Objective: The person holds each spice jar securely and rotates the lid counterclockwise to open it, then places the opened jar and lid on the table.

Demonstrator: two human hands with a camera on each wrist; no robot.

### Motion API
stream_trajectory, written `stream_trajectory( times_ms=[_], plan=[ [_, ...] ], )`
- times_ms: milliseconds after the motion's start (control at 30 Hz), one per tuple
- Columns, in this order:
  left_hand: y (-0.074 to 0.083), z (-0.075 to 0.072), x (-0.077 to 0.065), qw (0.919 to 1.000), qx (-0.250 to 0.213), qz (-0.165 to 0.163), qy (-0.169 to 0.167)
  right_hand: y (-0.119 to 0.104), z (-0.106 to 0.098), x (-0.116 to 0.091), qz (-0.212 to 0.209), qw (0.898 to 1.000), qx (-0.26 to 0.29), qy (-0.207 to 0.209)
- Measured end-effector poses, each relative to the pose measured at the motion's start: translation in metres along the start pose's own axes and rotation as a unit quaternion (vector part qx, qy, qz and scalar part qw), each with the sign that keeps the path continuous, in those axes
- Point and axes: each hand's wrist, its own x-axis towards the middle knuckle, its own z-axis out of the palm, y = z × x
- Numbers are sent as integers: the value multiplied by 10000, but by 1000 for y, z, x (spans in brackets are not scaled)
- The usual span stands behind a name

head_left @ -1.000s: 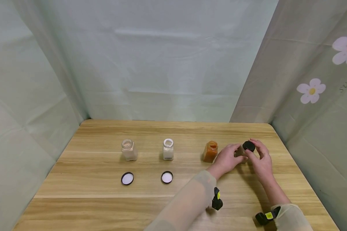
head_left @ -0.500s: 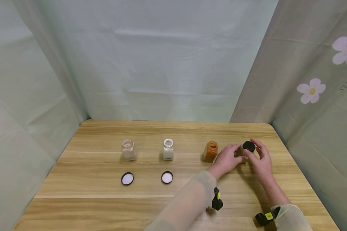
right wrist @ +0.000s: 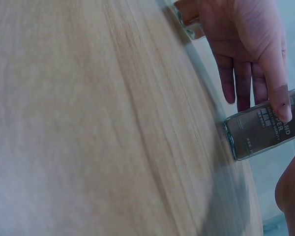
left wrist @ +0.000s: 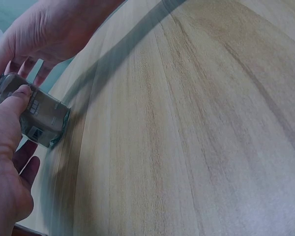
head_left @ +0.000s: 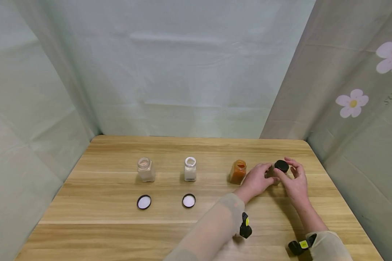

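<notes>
A square glass jar of grey-brown powder (right wrist: 258, 128), its printed label partly reading "PEPPER", stands upright at the right of the table in the head view. My left hand (head_left: 256, 179) grips its body, with the thumb across the label in the right wrist view. On top sits a black lid (head_left: 282, 166). My right hand (head_left: 296, 184) holds that lid between thumb and fingers. Just left of the left hand is an uncovered jar of orange-red powder (head_left: 238, 172).
Further left stand an uncovered jar of white contents (head_left: 190, 170) and one of pale beige powder (head_left: 146, 171). In front of them lie two black-rimmed lids, a right one (head_left: 188, 200) and a left one (head_left: 144, 202), white insides up. Cloth (head_left: 196, 72) hangs behind the wooden table (head_left: 101, 232).
My right fingers have shifted slightly around the black lid, the index fingertip to the right and the thumb to the left. The left hand and the jar stay in place.
</notes>
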Motion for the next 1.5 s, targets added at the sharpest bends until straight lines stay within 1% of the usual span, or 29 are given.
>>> stream_trajectory(
  times_ms=[167,400,700,1167,1500],
  plan=[
    [-1,1,1,10000,1,34,40,-1,0,0,-4,10000,40,15],
    [-2,1,1,10000,47,81,34,-3,1,-2,-238,9997,50,-44],
    [-2,1,1,9999,27,122,4,1,-2,-2,-331,9992,-174,-166],
    [-2,1,0,9999,21,152,45,-1,-3,-5,-586,9976,-208,-309],
    [-1,0,0,9999,-53,141,27,0,-5,-5,-555,9973,-240,-426]
  ],
)
